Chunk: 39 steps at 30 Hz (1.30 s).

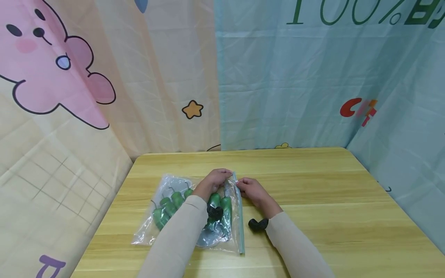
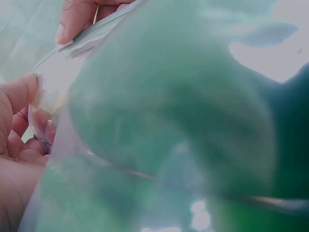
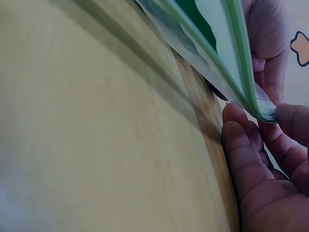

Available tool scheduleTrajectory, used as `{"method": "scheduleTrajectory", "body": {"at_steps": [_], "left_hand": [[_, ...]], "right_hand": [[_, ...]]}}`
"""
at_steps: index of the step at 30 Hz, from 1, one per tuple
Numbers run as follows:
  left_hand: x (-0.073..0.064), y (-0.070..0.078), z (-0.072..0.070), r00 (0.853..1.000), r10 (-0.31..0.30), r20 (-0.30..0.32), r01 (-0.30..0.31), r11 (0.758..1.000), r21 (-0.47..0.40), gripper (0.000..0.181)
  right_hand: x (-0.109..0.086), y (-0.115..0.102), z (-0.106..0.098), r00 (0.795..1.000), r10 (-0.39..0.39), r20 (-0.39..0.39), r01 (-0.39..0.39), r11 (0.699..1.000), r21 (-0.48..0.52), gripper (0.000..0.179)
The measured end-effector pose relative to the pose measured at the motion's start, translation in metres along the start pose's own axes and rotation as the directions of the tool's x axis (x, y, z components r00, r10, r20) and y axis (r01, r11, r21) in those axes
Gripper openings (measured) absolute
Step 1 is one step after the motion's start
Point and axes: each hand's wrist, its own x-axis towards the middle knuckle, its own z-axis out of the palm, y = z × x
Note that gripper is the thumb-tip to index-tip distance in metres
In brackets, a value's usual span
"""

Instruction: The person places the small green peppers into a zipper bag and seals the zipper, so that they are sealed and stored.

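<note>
A clear zip bag [image 1: 240,227] with a green closure strip lies on the table. Inside are several green peppers [image 1: 161,218] with thin stems, over a pale round plate-like thing [image 1: 208,239]. My left hand [image 1: 217,178] pinches the bag's film by the far end of the strip; its thumb [image 2: 21,92] shows in the left wrist view. My right hand [image 1: 253,190] pinches the strip's far corner between thumb and fingers, seen close in the right wrist view. There the two edges of the strip [image 3: 241,58] stand apart, meeting at the pinched corner. Blurred green fills most of the left wrist view.
The wooden table [image 1: 330,200] extends to both sides of the bag. Printed curtains [image 1: 278,77] hang behind it and at its sides. A black wrist device [image 1: 258,225] sits at the right cuff, another [image 1: 214,212] by the left forearm, over the bag.
</note>
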Motion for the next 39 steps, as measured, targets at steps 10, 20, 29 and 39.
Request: {"method": "scheduleTrajectory", "body": {"at_steps": [10, 20, 29, 39], "left_hand": [[0.000, -0.001, 0.001, 1.000, 0.011, -0.029, -0.012, 1.000, -0.010, 0.026], [-0.001, -0.002, 0.001, 0.999, 0.014, -0.051, -0.015, 1.000, -0.026, 0.026], [-0.001, -0.001, 0.001, 0.999, 0.008, -0.048, -0.009, 1.000, -0.009, 0.025], [0.000, -0.002, 0.002, 0.999, 0.010, -0.050, -0.011, 1.000, -0.018, 0.024]], "right_hand": [[-0.005, 0.000, 0.000, 0.999, 0.037, -0.014, -0.037, 0.999, 0.002, 0.022], [-0.010, 0.000, 0.002, 0.999, 0.035, -0.012, -0.035, 0.999, 0.020, 0.021], [-0.011, 0.000, 0.001, 0.999, 0.033, -0.008, -0.033, 0.999, 0.024, 0.021], [-0.014, 0.002, 0.001, 1.000, 0.029, -0.003, -0.029, 1.000, 0.009, 0.022]]}}
